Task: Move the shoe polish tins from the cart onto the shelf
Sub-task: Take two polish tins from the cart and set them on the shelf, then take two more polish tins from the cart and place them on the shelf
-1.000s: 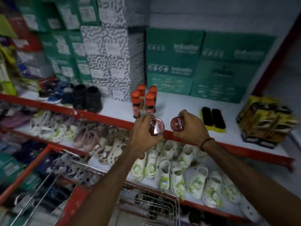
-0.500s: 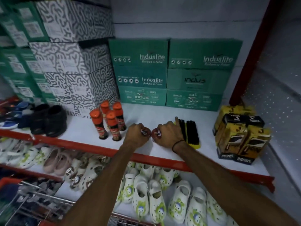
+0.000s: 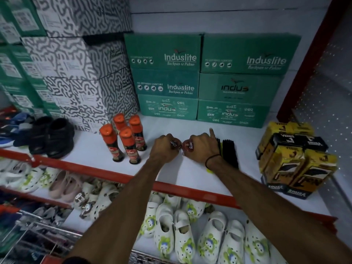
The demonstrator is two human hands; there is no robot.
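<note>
Both my hands rest low on the white shelf [image 3: 186, 168], side by side in its middle. My left hand [image 3: 164, 149] is closed around a round red shoe polish tin [image 3: 174, 143], mostly hidden by my fingers. My right hand [image 3: 202, 147] grips a second red tin [image 3: 188, 146] with white lettering, its index finger pointing up toward the back. The two tins nearly touch. Whether they sit on the shelf surface is hidden. The wire cart [image 3: 47, 239] shows at the lower left.
Several orange-capped polish bottles [image 3: 123, 140] stand left of my hands. Black brushes [image 3: 229, 153] lie just right of my right hand. Yellow and black boxes [image 3: 293, 159] stand at the right, green cartons [image 3: 202, 79] behind. Black shoes [image 3: 53, 136] sit left. White clogs [image 3: 182, 235] fill the lower shelf.
My hands carried the two tins from in front of the shelf edge down onto the shelf middle. Since half a second ago they have barely moved.
</note>
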